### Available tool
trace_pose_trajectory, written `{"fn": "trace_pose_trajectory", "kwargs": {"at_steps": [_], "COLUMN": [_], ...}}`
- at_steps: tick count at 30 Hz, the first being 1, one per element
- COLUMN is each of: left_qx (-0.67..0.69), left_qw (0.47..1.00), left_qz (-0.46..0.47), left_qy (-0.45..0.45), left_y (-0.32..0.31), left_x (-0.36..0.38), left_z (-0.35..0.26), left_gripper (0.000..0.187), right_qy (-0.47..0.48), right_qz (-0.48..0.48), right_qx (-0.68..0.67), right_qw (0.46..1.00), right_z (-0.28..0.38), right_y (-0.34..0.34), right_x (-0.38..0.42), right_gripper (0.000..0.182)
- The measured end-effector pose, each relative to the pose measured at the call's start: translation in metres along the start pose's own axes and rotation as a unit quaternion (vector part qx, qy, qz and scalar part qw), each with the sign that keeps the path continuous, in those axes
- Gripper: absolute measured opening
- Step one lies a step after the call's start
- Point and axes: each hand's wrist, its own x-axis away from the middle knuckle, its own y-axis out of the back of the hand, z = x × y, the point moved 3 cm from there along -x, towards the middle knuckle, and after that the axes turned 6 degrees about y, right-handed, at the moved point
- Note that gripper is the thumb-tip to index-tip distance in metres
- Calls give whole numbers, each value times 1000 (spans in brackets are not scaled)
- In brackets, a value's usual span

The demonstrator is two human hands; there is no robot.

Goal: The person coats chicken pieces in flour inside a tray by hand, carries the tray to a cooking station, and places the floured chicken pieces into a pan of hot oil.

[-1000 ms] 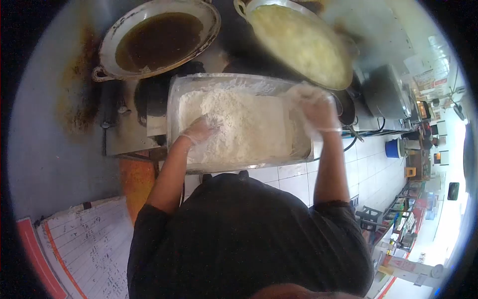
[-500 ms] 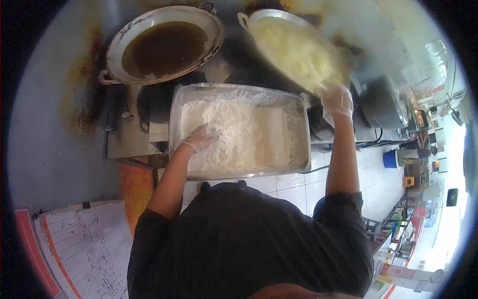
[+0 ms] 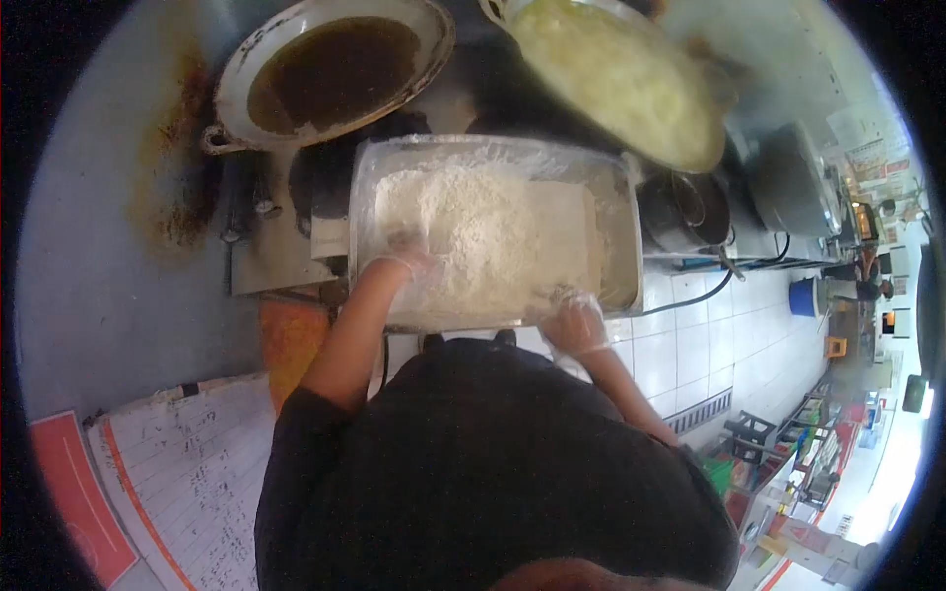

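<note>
A rectangular metal tray (image 3: 639, 231) holds a heap of white flour (image 3: 478, 222), piled higher to the left and flatter to the right. My left hand (image 3: 409, 258), in a thin clear glove, is at the left part of the flour with fingers loosely apart and partly blurred. My right hand (image 3: 574, 323), also gloved, is at the tray's near edge, right of the middle. Its fingers reach over the rim toward the flour, but motion smears them. I see nothing held in either hand.
A wide pan of dark oil (image 3: 426, 25) stands behind the tray on the left. A pan of pale, foaming oil (image 3: 631, 89) stands at the back right. Right of the tray are a dark pot (image 3: 690, 212) and a hose (image 3: 695, 298). A blue bin (image 3: 803, 297) stands farther off.
My right hand has come from the foaming pan's near edge down to the tray's front rim. My left hand stays at the flour, slightly shifted. The whole view has tilted a little.
</note>
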Motion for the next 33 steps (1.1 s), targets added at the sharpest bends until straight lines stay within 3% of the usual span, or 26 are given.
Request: {"fn": "trace_pose_trajectory", "kwargs": {"at_steps": [2,4,5,7,8,11,13,14,15,17,20,21,22,24,25,26,27,28,29,31,33], "left_qx": [-18,-115,-120,-172,-177,-163,-72,-41,-100,-160,-15,33,80,89,95,96,217,277,334,526,526], "left_qw": [999,987,986,982,981,985,990,988,989,984,1000,999,994,995,994,994,972,951,925,834,839], "left_qz": [-24,112,115,-76,-76,-47,-100,-119,-98,-77,-12,17,48,15,-26,-25,75,124,172,113,97], "left_qy": [12,19,24,7,9,27,74,90,48,11,14,34,52,52,47,47,55,55,61,-124,-103], "left_y": [-1,35,13,-41,-37,-47,-79,-78,-46,-29,-33,-21,-14,2,15,30,40,34,28,2,-1], "left_x": [4,35,16,-31,-29,-52,-104,-107,-74,-56,-71,-64,-52,-26,-14,-2,10,10,11,-7,3], "left_z": [3,-23,-14,10,5,-2,18,19,-6,-13,5,0,-5,-13,-18,-23,-29,-28,-26,-19,-35], "left_gripper": [76,72,72,68,68,61,61,61,63,65,73,73,73,72,71,71,70,70,70,70,69], "right_qy": [11,69,89,40,41,135,192,118,41,-50,-32,20,23,112,112,147,180,180,133,82,124], "right_qz": [64,82,86,175,173,71,24,48,59,55,108,181,189,251,253,192,129,130,141,147,107], "right_qx": [-9,-16,-20,-85,-90,42,134,56,-21,-10,58,8,6,62,61,103,144,145,9,-127,-157], "right_qw": [998,994,992,980,980,987,972,990,997,997,992,983,982,959,959,965,964,964,981,978,974], "right_z": [-9,-7,-4,15,12,21,52,54,57,54,32,30,21,6,5,9,11,2,-13,-19,7], "right_y": [-12,-25,-26,-17,-29,-55,-55,-60,-67,-108,-146,-126,-127,-129,-119,-96,-80,-82,-87,-86,-64], "right_x": [-14,-29,-37,-52,-66,-103,-119,-134,-148,-185,-230,-218,-220,-235,-226,-212,-200,-193,-188,-177,-159], "right_gripper": [48,55,57,65,65,99,105,96,86,81,74,73,73,46,46,41,36,36,52,68,69]}}
